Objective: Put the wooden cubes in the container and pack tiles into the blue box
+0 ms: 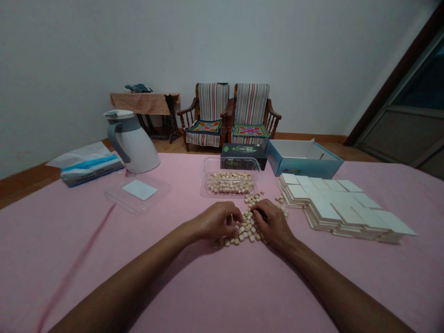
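Small pale wooden cubes (247, 227) lie in a loose heap on the pink cloth, between and under both hands. My left hand (219, 218) rests at the heap's left side, fingers curved, with a gap between thumb and forefinger. On the right side, my right hand (273, 223) reaches down into the cubes. Its thumb and forefinger come close together; anything between them is hidden. Just beyond the heap stands a clear plastic box (204, 187), partly filled with more cubes (231, 183).
Stacks of thin white square tiles (342, 203) stand to the right. Behind are a blue open box (301, 162) and a black box (243, 151). At left are a clear lid (163, 187) with a white card, a white jug (138, 148) and a blue-grey packet (92, 170).
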### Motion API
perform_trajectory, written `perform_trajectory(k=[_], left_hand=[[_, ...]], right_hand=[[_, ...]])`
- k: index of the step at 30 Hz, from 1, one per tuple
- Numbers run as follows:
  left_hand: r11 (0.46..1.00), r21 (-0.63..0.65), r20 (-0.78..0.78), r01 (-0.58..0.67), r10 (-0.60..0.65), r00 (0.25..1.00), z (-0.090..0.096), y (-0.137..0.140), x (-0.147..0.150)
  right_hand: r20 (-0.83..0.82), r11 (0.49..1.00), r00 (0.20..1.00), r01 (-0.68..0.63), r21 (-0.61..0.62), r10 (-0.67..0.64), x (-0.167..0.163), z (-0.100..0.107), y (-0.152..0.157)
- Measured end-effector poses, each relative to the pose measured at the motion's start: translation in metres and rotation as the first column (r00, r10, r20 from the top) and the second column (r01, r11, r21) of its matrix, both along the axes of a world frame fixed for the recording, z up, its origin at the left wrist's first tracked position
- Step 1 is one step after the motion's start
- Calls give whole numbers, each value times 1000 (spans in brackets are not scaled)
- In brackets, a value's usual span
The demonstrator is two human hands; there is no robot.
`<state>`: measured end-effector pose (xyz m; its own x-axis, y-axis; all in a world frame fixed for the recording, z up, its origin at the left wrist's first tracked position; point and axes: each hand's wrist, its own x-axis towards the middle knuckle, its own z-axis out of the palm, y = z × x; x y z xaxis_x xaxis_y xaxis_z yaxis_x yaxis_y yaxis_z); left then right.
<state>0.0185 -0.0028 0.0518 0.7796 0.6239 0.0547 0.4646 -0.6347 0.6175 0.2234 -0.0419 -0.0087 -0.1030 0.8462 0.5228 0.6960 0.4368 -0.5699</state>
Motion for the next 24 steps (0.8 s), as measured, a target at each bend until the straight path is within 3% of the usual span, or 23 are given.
perform_trajectory(k=[7, 9, 11, 13, 15, 17, 19, 21, 24], left_hand=[[999, 35, -47, 3, -1, 999, -3, -11, 2], [996, 64, -11, -61, 62, 998, -4, -7, 3], [973, 102, 84, -209, 201, 976, -3, 3, 6], [905, 111, 239, -411, 377, 895, 1, 17, 8], [821, 49, 410, -569, 503, 761, 7, 31, 9], [758, -35, 535, -651, 564, 629, 12, 41, 9], [727, -61, 581, -684, 583, 567, 14, 42, 8], [754, -27, 527, -656, 569, 631, 11, 35, 6], [884, 9, 274, -468, 448, 851, -2, 16, 2]], right_hand=[[0, 1000, 1000, -9, 1, 9, 0, 0, 0], [-3, 1000, 1000, -11, 3, 11, 0, 1, 0], [-5, 1000, 1000, -11, 1, 11, 0, 2, -1], [-3, 1000, 1000, -9, -3, 9, 0, 3, -1], [2, 1000, 1000, -7, -6, 7, -1, 4, -2], [6, 1000, 1000, -2, -9, 2, -1, 4, -2], [6, 1000, 1000, 1, -12, -1, -1, 3, -1], [5, 1000, 1000, -2, -12, 3, -1, 3, -1], [2, 1000, 1000, -10, -7, 10, -1, 4, -1]])
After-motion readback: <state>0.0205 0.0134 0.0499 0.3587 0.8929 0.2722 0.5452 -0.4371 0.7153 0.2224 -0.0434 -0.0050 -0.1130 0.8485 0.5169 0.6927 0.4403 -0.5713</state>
